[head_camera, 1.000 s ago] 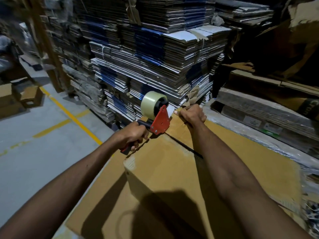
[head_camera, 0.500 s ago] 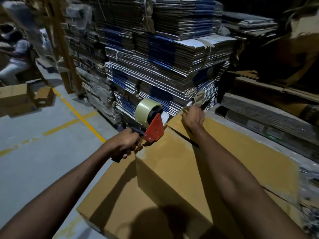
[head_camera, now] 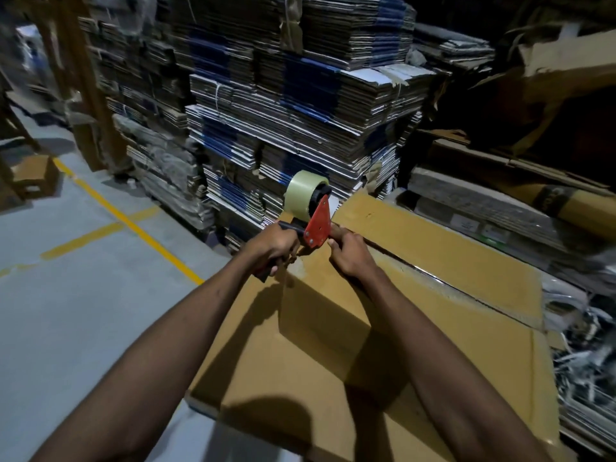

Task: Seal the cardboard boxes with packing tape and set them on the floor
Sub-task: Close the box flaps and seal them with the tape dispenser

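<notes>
At mid-frame the tape dispenser [head_camera: 315, 211] is gripped by its handle in the left hand [head_camera: 276, 245], its red plate set at the near end of the seam on the cardboard box [head_camera: 416, 261], which occupies the centre and right of the frame. The right hand [head_camera: 350, 258] is curled just beside the plate — apparently pinning the tape's end, though what is pinched cannot be told. For a sound seal, the dispenser should be kept centred on the seam [head_camera: 433, 275], pressed flat and drawn steadily towards the far end — wrinkles are best avoided so. The floor [head_camera: 83, 295] lies at left.
</notes>
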Available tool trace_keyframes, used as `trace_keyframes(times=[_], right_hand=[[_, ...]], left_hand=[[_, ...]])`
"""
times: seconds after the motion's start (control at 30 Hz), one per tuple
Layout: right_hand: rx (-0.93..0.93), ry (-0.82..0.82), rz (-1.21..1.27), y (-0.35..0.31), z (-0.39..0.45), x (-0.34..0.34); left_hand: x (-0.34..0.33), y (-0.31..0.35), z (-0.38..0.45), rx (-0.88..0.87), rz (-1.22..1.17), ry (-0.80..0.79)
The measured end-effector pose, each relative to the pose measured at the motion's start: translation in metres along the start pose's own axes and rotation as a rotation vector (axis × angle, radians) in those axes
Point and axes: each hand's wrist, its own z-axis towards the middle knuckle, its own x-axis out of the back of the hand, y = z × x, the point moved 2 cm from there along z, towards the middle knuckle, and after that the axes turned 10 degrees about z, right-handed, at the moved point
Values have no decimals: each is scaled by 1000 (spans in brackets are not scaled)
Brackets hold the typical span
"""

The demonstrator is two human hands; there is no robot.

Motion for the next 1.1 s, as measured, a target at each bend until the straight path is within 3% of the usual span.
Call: trace_keyframes(times=[0.4,0.7,1.1], right_hand=[[-171,-2,-143,-27,-3,3],[-133,-11,-206,-36,-13,5],[-225,-10,-184,-44,-23,7]], left_hand=[[10,-34,-40,41,29,-6],[17,-67,-82,71,51,37],[5,-90,-105,33,5,52]])
